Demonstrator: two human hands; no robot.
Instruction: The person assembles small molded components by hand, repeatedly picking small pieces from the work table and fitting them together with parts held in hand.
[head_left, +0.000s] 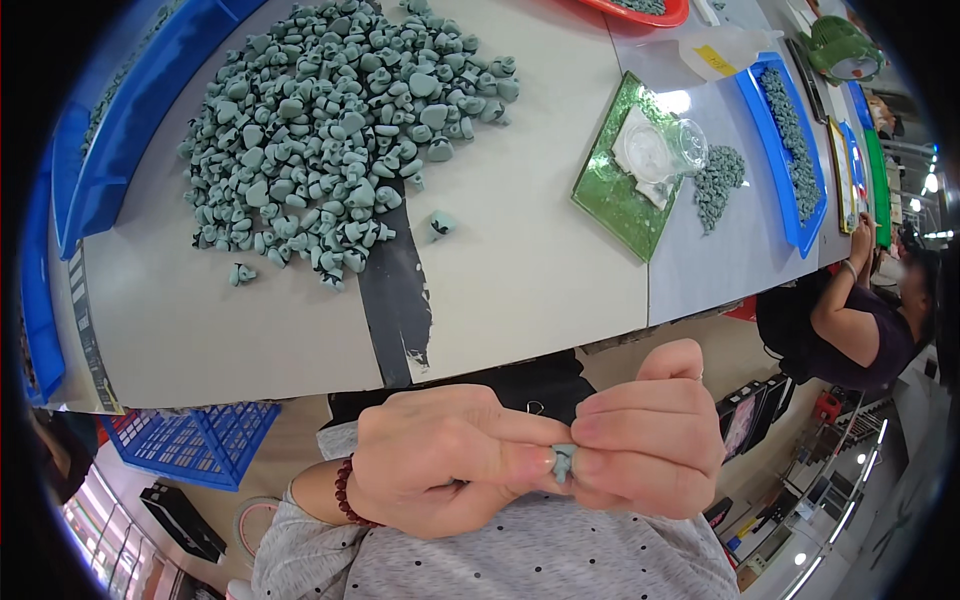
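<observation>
My left hand [440,455] and my right hand [650,435] meet close to my body, below the table edge. Between their fingertips they pinch one small grey-green moulded piece [562,462], mostly hidden by the fingers. A dark red bead bracelet [345,492] circles my left wrist. On the grey table [530,270] above lies a big heap of the same grey-green pieces [340,130]. One loose piece [440,224] lies apart at the heap's right, two more [241,273] at its lower left.
A black tape strip [395,290] runs down the table. Blue trays [110,150] line the left edge; a blue crate [195,440] sits below. A green tray [620,190] holds clear plastic cups, beside a smaller pile [718,180]. Another person [860,320] works at the right.
</observation>
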